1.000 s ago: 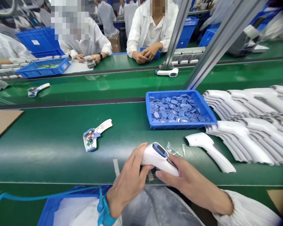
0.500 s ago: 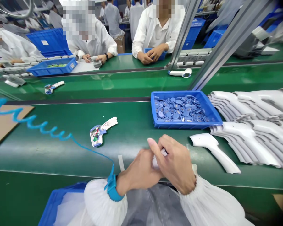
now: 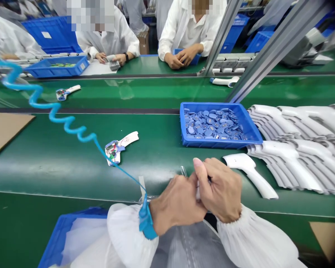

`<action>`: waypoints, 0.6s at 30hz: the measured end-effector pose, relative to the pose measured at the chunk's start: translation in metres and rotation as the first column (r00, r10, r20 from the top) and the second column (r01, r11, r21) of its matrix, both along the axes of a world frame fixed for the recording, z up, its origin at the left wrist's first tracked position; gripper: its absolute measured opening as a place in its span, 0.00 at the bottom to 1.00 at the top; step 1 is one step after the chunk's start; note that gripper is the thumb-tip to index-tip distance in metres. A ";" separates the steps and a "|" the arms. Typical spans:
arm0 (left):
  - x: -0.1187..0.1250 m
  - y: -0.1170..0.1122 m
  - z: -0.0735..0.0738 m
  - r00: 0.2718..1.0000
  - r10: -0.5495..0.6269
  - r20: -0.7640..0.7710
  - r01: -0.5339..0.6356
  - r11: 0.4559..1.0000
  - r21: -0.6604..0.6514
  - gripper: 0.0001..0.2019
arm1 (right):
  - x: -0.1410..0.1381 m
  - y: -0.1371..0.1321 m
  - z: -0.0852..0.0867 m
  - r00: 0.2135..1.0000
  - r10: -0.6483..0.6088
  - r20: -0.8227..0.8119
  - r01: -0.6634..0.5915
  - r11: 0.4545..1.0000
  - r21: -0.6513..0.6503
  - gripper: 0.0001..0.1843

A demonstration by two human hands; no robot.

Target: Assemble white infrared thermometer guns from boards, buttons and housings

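Green assembly-line desk [image 3: 58, 175], with a blue tray of small blue parts [image 3: 220, 126] toward the far right. At the near edge, the left hand [image 3: 177, 204] and right hand [image 3: 219, 190] press together, fingers [image 3: 220, 178] curled shut around a white thermometer housing [image 3: 197, 191], mostly hidden. A loose white shell [image 3: 249, 171] lies right; an opened unit with circuit board [image 3: 114, 150] lies left.

Green conveyor belt [image 3: 53, 171], shallow blue plastic tray [image 3: 220, 143] of small blue parts, rows of stacked white plastic thermometer shells [image 3: 293, 156], one loose white thermometer shell [image 3: 249, 173], opened shell with exposed circuit board [image 3: 114, 150], flat brown cardboard sheet [image 3: 5, 130]
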State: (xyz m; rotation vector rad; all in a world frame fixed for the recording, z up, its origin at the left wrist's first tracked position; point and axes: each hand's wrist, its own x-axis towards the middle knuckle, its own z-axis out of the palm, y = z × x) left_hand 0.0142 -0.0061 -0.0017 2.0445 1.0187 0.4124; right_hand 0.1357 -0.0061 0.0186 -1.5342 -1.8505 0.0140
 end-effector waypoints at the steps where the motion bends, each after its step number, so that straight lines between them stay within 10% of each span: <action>1: 0.002 -0.001 -0.001 0.999 0.026 -0.031 -0.025 1.000 0.016 0.15 | 0.000 0.001 -0.001 1.000 -0.010 0.002 0.010 1.000 0.014 0.26; 10: 0.000 -0.003 -0.005 0.982 0.091 0.167 -0.064 0.985 -0.159 0.11 | 0.011 -0.001 0.003 0.981 -0.166 -0.098 0.170 0.985 0.033 0.26; 18: -0.022 0.003 0.011 0.988 0.135 0.075 -0.112 0.960 -0.256 0.15 | 0.034 0.009 0.014 0.979 -0.026 -0.200 -0.024 0.970 -0.244 0.19</action>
